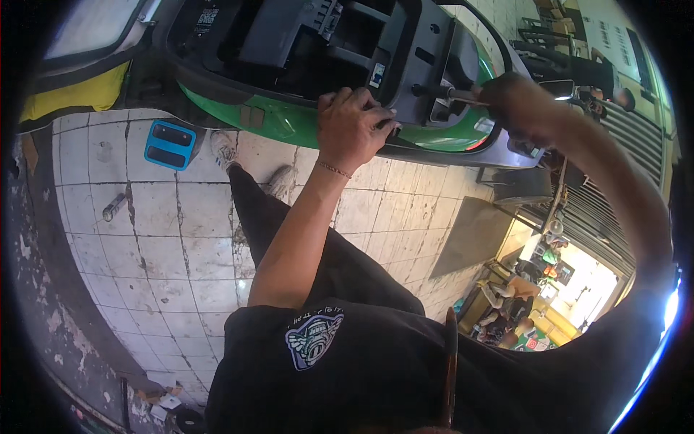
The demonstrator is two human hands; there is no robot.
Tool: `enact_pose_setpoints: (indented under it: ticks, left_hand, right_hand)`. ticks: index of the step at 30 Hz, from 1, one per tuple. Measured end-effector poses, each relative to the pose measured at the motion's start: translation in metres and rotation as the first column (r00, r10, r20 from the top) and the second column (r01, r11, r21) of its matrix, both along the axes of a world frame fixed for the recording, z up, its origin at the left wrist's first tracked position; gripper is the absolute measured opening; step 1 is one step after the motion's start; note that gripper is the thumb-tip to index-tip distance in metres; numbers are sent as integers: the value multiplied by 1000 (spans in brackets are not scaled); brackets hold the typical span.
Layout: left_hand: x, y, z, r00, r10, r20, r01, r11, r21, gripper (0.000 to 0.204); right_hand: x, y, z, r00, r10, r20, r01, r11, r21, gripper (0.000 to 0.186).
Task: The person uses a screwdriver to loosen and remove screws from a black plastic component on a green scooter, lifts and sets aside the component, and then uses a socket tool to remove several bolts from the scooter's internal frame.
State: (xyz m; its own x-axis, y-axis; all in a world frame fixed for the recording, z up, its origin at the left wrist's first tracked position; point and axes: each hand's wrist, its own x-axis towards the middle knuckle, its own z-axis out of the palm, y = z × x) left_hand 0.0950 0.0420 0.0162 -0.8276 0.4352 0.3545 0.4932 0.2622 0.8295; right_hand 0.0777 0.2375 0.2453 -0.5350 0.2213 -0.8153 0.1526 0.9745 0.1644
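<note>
A green scooter [282, 116] with its seat off shows a black open frame and compartment [325, 43] at the top of the head view. My left hand [352, 124] rests on the rear edge of the black frame, fingers curled over the rim. My right hand [517, 101] grips the handle of a screwdriver [455, 94], whose thin metal shaft points left into the frame near a bolt.
A blue box with black inserts [170, 144] lies on the cracked white tiled floor [159, 231], with a small grey cylinder [113, 207] nearby. My legs in dark trousers stand by the scooter. A yellow panel [79, 94] sits at upper left. Shelves with goods stand at lower right.
</note>
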Motion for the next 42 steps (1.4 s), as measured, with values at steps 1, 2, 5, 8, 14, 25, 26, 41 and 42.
enact_pose_setpoints:
  ticks: [1,2,5,8,14,25,26,41,42]
  left_hand:
    - [-2,0,-1,1000,8,-10,-8,1000,1,18]
    - [-2,-1,-1,1000,10,-11,-10,1000,3,18]
    - [0,-3,-5,1000,-1,4,1,1000,26,18]
    - [0,-2,-2,1000,-15,5,15,1000,19,18]
    - [-2,2,-3,1000,14,-10,-14,999,48,17]
    - [2,-4,-2,1000,20,9,-20,999,33,15]
    - [1,-5,-2,1000,9,12,-9,1000,30,15]
    - [-182,-142,-7,893,449,33,-410,843,-349,11]
    - [-199,-138,-14,902,431,42,-389,850,-355,11]
  right_hand:
    - [-6,3,-1,984,-171,49,171,985,-7,22]
    - [1,2,1,991,-117,-67,113,992,-61,23]
    - [13,-35,8,836,527,-154,-512,850,123,25]
    - [18,-30,1,628,776,-56,-769,630,110,25]
    - [-28,2,7,543,-839,-23,838,543,-49,33]
    - [-22,2,7,918,-396,-14,393,914,-106,32]
    - [-28,3,7,665,-746,33,743,656,-129,30]
    - [-8,-9,3,957,-227,-178,188,960,-209,32]
    - [0,-6,3,877,375,-301,-421,901,-102,33]
